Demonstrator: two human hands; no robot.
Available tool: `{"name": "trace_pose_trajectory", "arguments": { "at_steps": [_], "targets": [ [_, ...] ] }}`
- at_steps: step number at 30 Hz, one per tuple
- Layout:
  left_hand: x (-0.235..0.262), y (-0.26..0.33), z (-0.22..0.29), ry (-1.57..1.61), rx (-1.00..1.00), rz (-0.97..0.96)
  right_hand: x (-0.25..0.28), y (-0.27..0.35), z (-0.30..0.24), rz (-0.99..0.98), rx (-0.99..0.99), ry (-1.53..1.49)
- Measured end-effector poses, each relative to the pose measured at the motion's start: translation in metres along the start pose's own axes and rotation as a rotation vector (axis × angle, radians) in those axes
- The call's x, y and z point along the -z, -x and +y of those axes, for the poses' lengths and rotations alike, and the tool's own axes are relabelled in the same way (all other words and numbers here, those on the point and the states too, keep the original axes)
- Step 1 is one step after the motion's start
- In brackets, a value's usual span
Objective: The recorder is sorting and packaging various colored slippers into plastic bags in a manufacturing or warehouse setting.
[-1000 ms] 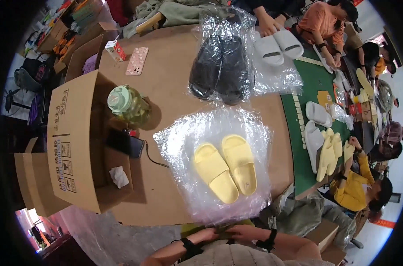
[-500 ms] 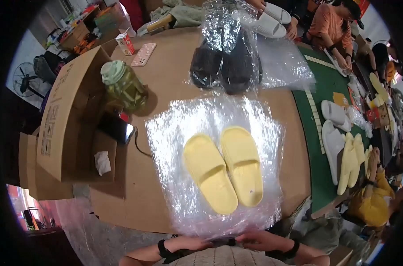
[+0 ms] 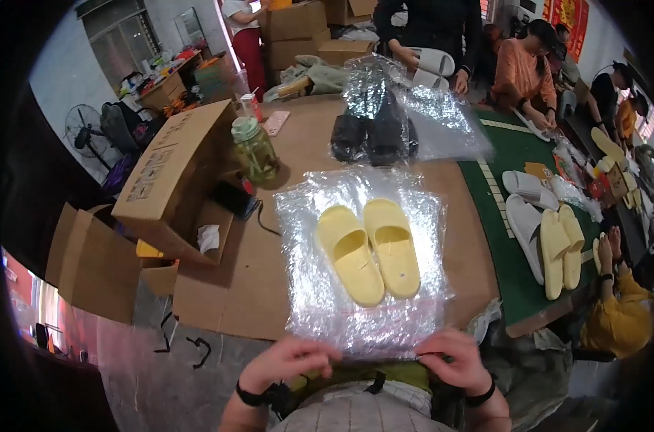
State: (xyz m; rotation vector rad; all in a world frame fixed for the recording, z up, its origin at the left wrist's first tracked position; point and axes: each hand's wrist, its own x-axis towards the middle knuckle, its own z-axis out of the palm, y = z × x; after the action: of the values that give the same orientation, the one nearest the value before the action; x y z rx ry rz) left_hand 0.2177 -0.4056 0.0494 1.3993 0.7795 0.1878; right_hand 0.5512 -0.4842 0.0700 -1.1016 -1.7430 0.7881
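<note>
A pair of yellow slippers (image 3: 372, 252) lies side by side on a clear plastic bag (image 3: 305, 248), toes pointing away from me. No film shows across the slippers. At the bag's near left corner is my left hand (image 3: 287, 363), its fingers stretched over the edge and the thumb apart below. My right hand (image 3: 458, 358) pinches the near edge close to the right corner, fingertips against the plastic. Beyond, dark slippers (image 3: 374, 137) sit in another clear bag (image 3: 449, 133) at the table's far side.
On the left are an open cardboard box (image 3: 165, 169), a green-lidded bottle (image 3: 255, 151) and a dark phone (image 3: 233, 199) with a cable. Grey slippers (image 3: 525, 234) and more yellow slippers (image 3: 561, 252) rest on the green mat (image 3: 518, 288) at right. Co-workers sit and stand around, one holding light slippers (image 3: 433, 65).
The view has tilted up, bringing more of the room and my hands into sight. My hands have spread apart along the bag's near edge. The yellow slippers stay on the bag.
</note>
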Motion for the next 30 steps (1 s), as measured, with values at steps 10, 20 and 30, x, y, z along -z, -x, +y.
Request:
{"name": "trace_pose_trajectory", "arguments": {
  "at_steps": [10,20,30],
  "targets": [
    [0.009,-0.056,-0.065,-0.972,-0.361,0.657,0.028,0.006,-0.136,0.259,0.851,-0.075],
    [0.018,-0.064,-0.102,-0.778,-0.378,0.648,-0.005,-0.021,-0.171,0.322,0.921,-0.168],
    [0.025,-0.064,-0.102,-0.735,-0.317,0.64,-0.009,-0.059,-0.115,0.23,0.841,-0.135]
  ]
}}
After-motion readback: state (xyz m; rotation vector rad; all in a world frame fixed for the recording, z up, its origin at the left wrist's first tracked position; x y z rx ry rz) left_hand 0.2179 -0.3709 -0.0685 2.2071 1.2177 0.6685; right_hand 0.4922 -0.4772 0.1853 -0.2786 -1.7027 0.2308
